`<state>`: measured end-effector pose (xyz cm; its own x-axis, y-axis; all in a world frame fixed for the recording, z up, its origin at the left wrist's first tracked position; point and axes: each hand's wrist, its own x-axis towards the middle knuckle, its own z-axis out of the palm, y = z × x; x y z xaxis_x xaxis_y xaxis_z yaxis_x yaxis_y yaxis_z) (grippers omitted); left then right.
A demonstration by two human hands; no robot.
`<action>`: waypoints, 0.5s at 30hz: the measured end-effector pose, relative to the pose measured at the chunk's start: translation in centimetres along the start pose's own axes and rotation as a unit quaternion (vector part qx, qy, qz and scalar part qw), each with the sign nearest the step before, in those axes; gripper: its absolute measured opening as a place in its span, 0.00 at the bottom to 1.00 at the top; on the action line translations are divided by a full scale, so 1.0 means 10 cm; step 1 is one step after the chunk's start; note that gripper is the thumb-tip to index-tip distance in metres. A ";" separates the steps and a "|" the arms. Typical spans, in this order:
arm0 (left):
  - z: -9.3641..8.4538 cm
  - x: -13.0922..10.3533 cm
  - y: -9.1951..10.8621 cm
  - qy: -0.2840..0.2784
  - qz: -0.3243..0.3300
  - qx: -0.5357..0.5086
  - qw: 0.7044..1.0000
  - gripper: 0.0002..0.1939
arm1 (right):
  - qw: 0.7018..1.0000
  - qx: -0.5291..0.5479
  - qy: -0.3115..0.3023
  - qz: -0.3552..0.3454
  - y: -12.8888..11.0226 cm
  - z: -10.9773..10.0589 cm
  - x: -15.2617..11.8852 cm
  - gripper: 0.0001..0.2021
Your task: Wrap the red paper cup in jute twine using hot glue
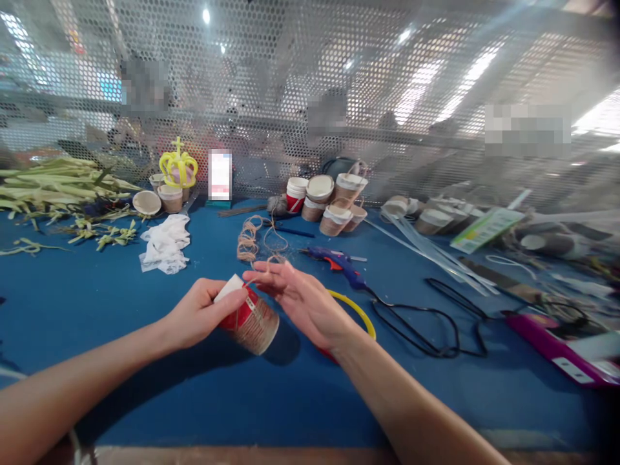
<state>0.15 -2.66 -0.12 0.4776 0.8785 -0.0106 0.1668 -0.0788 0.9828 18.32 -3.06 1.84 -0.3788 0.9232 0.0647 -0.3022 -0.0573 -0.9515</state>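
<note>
My left hand (203, 313) is closed around a paper cup (236, 319), tilted over the table. The cup is red and white near the thumb, and brown twine (256, 330) wraps its other end. My right hand (305, 300) is just right of the cup, fingers fairly straight. A strand of the twine runs from the cup through those fingers; the exact grip is partly hidden. Beyond my hands lies a loose coil of twine (248, 240). Past my right hand rests a blue glue gun (339, 261) with a red trigger.
Twine-wrapped cups (334, 219) stand at the back, near a lit phone (220, 175) and a yellow crown (178, 169). White cloth (166, 244) and dried leaves (58, 184) lie left. Clear glue sticks (431, 252), a black cord (448, 352) and a purple box (557, 349) are right.
</note>
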 end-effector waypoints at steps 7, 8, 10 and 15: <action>0.03 -0.02 0.05 -0.037 -0.007 0.012 0.999 0.19 | 0.999 -0.032 -0.031 0.006 0.02 0.06 -0.02 0.10; 0.04 -0.02 0.05 -0.042 -0.006 0.020 0.999 0.19 | 0.999 -0.045 -0.020 0.001 0.03 0.08 -0.02 0.08; 0.04 -0.02 0.05 -0.044 0.000 0.037 0.998 0.19 | 0.997 -0.074 0.004 -0.027 0.05 0.10 -0.02 0.03; 0.02 0.00 0.05 -0.030 0.000 0.019 0.999 0.19 | 0.984 -0.148 0.068 -0.078 0.05 0.13 -0.04 0.01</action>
<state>0.42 -2.79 0.38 0.5293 0.8482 -0.0220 0.1979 -0.0982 0.9753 17.16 -3.92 1.72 -0.2207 0.9556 0.1952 -0.0725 0.1835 -0.9803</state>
